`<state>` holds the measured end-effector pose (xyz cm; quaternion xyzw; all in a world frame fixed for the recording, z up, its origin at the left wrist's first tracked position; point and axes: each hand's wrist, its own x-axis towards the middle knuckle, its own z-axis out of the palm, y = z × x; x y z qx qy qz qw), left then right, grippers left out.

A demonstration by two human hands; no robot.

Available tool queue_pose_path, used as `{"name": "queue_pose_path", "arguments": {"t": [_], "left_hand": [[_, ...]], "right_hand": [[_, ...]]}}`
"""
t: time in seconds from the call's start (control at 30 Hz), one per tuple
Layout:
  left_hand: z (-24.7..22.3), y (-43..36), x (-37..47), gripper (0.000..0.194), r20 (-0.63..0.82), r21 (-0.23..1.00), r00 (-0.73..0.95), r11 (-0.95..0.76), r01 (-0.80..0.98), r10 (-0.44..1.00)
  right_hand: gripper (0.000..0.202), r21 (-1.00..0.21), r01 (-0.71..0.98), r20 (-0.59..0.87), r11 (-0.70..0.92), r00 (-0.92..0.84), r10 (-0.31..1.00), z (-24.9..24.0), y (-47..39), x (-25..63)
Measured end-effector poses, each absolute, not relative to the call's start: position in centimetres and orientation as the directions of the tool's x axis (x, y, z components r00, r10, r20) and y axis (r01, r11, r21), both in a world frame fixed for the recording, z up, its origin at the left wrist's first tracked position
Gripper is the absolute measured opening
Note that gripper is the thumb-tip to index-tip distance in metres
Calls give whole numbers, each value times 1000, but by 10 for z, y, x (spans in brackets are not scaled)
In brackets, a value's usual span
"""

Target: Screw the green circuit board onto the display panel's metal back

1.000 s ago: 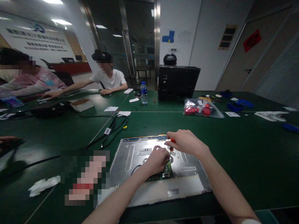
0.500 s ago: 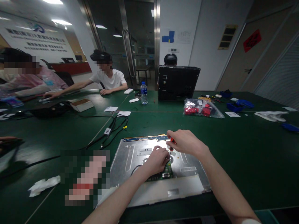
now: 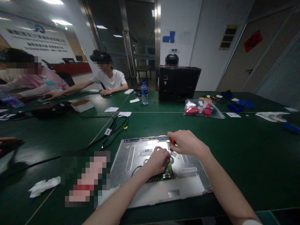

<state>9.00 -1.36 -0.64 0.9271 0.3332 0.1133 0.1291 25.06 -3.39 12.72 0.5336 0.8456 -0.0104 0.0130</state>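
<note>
A silver metal display panel [image 3: 161, 191] lies flat on the green table before me, with a green circuit board [image 3: 167, 175] on its middle and a thin blue board strip [image 3: 145, 139] along its far edge. My right hand [image 3: 186, 141] is closed round the orange-red handle of a screwdriver [image 3: 172, 144], its shaft pointing down at the circuit board's far right corner. Beside the tip, my left hand [image 3: 158, 161] rests over the board with bent fingers pressed together. What those fingers pinch, if anything, is hidden. The left hand covers part of the circuit board.
Black cables [image 3: 112, 126] run across the table at left, near a crumpled tissue [image 3: 44, 186]. Farther back stand a water bottle [image 3: 144, 93], a black monitor casing [image 3: 179, 83] and a plastic bag of red parts [image 3: 203, 109]. Several people sit around the table.
My hands, the screwdriver and the panel hold almost the same positions. Behind the black casing, a person's head has shifted slightly.
</note>
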Motion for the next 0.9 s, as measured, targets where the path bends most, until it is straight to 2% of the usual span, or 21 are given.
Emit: {"name": "queue_pose_path", "arguments": {"t": [0.1,0.27,0.43,0.57,0.7,0.9], "left_hand": [[-5,-14,90,8,126,325,747,-738,591,653],[-6,-14,90,8,124,309,753,-746,590,646],[-6,-14,90,8,124,310,751,-744,592,649],[-5,-14,90,8,127,322,749,-742,589,650],[-5,-14,90,7,129,317,753,-746,586,646],[-4,-15,90,8,123,327,752,-742,586,648]], "right_hand": [[18,-5,897,-13,441,-441,897,127,-35,251],[33,8,916,-35,401,-401,915,127,-33,249],[16,9,901,-4,434,-434,901,126,-35,250],[17,7,901,-21,435,-434,900,128,-35,250],[27,12,916,-52,401,-400,915,129,-34,249],[17,-19,896,-10,443,-444,896,126,-34,251]]}}
